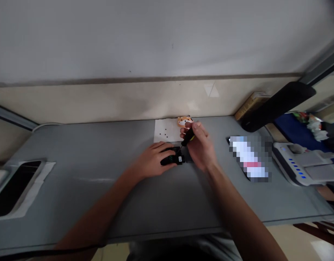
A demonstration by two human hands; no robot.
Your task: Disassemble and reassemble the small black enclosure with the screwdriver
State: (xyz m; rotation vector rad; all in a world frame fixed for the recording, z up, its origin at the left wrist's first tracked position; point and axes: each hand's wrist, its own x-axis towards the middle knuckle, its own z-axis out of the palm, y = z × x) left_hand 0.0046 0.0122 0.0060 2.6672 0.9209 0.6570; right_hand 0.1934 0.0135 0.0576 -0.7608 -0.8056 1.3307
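On the grey table, my left hand is closed around a small black electronic device with a whitish label, pressing it down. My right hand grips a screwdriver with a black and yellow handle. Its tip points down at the device's upper side; whether it sits in a screw is too small to tell. Just beyond the hands lies a white sheet of paper bearing several tiny dark pieces that look like screws. An orange and white dog-face item rests at the paper's right end.
To the right lie a phone with a lit, blurred screen and a white device with blue lights. A black cylinder leans by a box at the back right. A dark-screened phone lies far left.
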